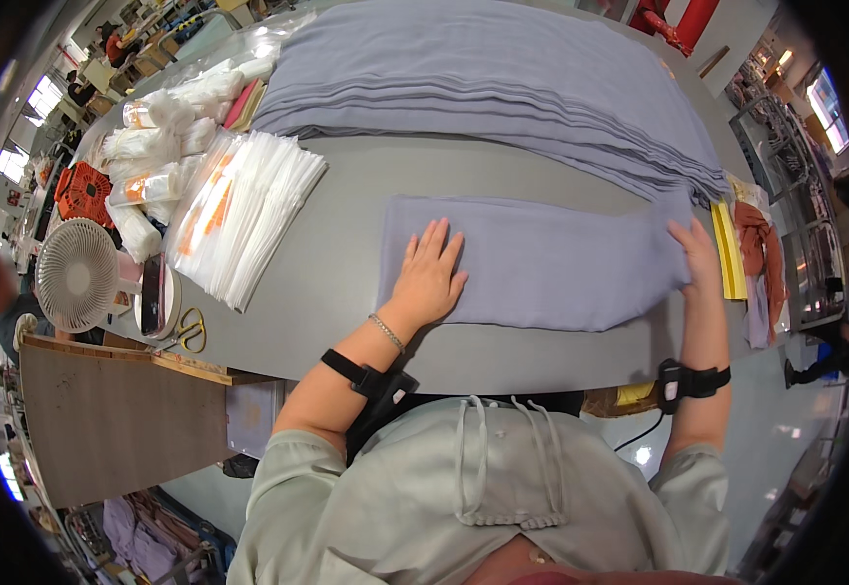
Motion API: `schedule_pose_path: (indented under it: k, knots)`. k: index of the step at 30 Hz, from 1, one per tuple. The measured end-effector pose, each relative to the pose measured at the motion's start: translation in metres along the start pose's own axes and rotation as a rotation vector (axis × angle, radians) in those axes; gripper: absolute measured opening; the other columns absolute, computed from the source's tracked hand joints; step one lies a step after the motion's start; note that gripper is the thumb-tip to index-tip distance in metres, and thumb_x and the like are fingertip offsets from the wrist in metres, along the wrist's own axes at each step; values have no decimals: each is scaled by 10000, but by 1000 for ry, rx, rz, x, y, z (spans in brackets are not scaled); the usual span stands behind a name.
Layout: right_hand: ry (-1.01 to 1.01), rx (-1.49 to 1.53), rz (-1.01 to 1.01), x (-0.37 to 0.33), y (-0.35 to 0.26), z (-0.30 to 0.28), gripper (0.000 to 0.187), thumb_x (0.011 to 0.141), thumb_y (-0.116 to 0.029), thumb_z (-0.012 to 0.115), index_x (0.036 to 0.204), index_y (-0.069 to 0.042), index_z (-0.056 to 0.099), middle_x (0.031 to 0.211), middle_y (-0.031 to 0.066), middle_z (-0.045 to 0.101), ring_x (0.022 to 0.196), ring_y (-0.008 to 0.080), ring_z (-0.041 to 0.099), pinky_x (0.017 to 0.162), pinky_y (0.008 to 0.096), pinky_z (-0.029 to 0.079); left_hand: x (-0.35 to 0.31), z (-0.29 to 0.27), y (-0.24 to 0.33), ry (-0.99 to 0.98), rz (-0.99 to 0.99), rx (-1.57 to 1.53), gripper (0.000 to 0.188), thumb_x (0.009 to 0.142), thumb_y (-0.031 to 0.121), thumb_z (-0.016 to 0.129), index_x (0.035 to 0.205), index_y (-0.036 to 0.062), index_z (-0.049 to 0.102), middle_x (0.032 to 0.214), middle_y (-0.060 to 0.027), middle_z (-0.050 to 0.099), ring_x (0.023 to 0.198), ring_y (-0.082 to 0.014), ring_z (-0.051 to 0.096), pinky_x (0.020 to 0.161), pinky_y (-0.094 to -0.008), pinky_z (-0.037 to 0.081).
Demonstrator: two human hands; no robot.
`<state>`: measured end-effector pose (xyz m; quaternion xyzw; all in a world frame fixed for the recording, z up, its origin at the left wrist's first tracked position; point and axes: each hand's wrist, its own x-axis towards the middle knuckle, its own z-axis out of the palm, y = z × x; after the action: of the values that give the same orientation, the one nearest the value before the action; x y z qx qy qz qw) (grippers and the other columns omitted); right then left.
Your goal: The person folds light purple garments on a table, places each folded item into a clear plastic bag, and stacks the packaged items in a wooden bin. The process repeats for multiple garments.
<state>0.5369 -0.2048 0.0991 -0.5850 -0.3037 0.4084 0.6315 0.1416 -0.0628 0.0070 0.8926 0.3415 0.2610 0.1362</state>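
A folded length of thin grey-violet cloth (551, 263) lies crosswise on the grey table in front of me. My left hand (429, 276) rests flat on its left part, fingers stretched out. At the other end my right hand (699, 258) grips the cloth, thumb toward me, and that end looks bunched and slightly lifted. Part of the right fingers is hidden by the fabric. Beyond it spreads a big layered pile of the same grey-violet cloth (483, 68), whose near right corner comes close to my right hand.
Left on the table (347, 263) are a stack of clear plastic bags (254, 210), rolled bags (152, 185), a white fan (78, 273), a phone (154, 292) and scissors (191, 330). Yellow strips (727, 252) and a rust-coloured cloth (758, 244) lie at the right edge.
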Motion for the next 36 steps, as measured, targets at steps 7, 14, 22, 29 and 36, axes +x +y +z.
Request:
schedule_pose_path:
  k: [7, 14, 22, 29, 36]
  knots:
    - [-263, -613, -375, -35, 81, 258, 676, 834, -131, 644, 1415, -1, 325, 1393, 217, 440, 1240, 334, 491, 1029, 381, 393, 14, -40, -41, -132, -942, -1145, 444, 969, 411, 470, 931, -14, 593, 710, -81, 616, 593, -183, 623, 574, -294, 516]
    - [-613, -695, -287, -49, 92, 239, 598, 841, -165, 652, 1368, -41, 397, 1263, 221, 482, 1083, 370, 554, 905, 408, 470, 2, -26, -55, -177, -746, -555, 360, 936, 351, 542, 785, 29, 595, 683, -8, 552, 612, -103, 483, 565, -275, 423]
    - [-206, -1407, -510, -62, 111, 174, 617, 855, -293, 644, 1368, -36, 418, 1440, 234, 330, 1354, 419, 263, 1085, 538, 246, -17, -19, -73, 58, -875, -1201, 113, 922, 146, 525, 928, 40, 563, 803, 51, 522, 710, -69, 435, 679, -255, 403]
    - [-210, -1400, -508, -69, 96, 178, 668, 869, -381, 612, 1405, -46, 395, 1485, 223, 288, 1378, 436, 219, 1113, 558, 188, -21, -38, -75, 77, -899, -1305, 157, 918, 108, 475, 1011, 24, 570, 923, -22, 613, 824, -116, 555, 773, -281, 454]
    - [-230, -1437, -467, -55, 103, 207, 659, 871, -405, 606, 1387, -42, 416, 1476, 226, 297, 1372, 424, 241, 1107, 549, 213, -31, -46, -81, -39, -647, -31, 117, 873, 96, 501, 919, 29, 585, 830, -5, 625, 752, -114, 566, 707, -291, 458]
